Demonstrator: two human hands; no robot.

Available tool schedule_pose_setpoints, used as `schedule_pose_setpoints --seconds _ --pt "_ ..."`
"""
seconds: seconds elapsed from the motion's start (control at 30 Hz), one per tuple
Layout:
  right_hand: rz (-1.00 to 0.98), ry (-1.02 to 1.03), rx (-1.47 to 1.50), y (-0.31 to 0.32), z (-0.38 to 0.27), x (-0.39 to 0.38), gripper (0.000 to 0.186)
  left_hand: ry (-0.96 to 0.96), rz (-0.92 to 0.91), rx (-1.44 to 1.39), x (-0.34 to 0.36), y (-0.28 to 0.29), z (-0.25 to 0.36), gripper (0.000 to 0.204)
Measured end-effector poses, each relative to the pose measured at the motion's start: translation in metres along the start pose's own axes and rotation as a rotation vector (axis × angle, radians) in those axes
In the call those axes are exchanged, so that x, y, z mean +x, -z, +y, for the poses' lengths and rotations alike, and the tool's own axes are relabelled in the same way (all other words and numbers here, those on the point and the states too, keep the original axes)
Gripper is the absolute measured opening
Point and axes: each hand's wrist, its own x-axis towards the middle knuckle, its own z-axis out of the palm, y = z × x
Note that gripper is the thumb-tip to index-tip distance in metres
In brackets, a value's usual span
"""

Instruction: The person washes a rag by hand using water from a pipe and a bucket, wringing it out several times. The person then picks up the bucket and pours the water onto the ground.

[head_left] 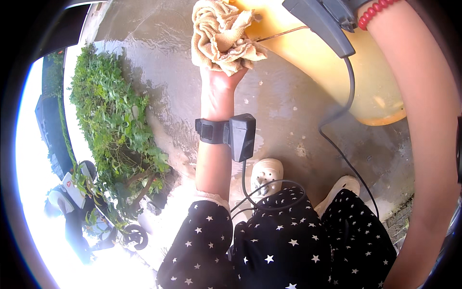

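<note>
My left hand (pixel 224 76) reaches forward, its fingers hidden under a bunched tan cloth (pixel 216 41) that it grips. The cloth is wrinkled, ribbed and folded over on itself. Just right of it is a large, smooth yellow thing (pixel 327 72) with a rounded lower edge; its kind I cannot make out. A thin brown line or rod runs from beside the cloth across the yellow surface. My right forearm (pixel 428 120) stretches up along the right side, a red bead bracelet (pixel 375 13) at the wrist. My right hand lies beyond the upper edge.
Wet concrete ground (pixel 284 120) lies below. Leafy green plants (pixel 110 111) grow at the left, with a parked scooter (pixel 79 197) behind them. Black cables (pixel 337 147) hang from boxes strapped to both wrists, one looping over my star-patterned clothing. A pale clog (pixel 267 174) shows on my foot.
</note>
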Motion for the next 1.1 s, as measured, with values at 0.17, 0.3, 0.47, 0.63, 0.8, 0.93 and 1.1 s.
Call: schedule_pose_setpoints --seconds 0.17,0.3,0.47,0.63,0.8,0.93,1.1 --pt "-0.022 0.029 0.009 -0.004 -0.007 0.013 0.016 -0.003 -0.079 0.004 0.005 0.008 0.004 0.033" --pt "-0.031 0.041 0.003 -0.004 -0.009 0.019 0.016 -0.028 -0.088 0.026 0.009 0.012 0.003 0.036" --pt "-0.038 0.054 -0.001 -0.004 -0.013 0.026 0.016 -0.095 0.008 0.015 0.007 0.002 -0.001 0.034" --pt "-0.043 0.061 -0.004 -0.005 -0.015 0.030 0.016 -0.016 -0.059 -0.057 0.006 0.003 0.000 0.034" --pt "-0.048 0.076 -0.004 -0.007 -0.019 0.034 0.016 -0.024 -0.069 -0.028 0.007 0.006 0.000 0.035" --pt "-0.052 0.082 -0.005 -0.007 -0.020 0.037 0.016 -0.008 -0.061 -0.053 0.004 0.001 -0.001 0.037" --pt "-0.060 0.090 -0.002 -0.010 -0.023 0.041 0.017 0.005 -0.071 -0.054 0.009 0.008 0.003 0.038"
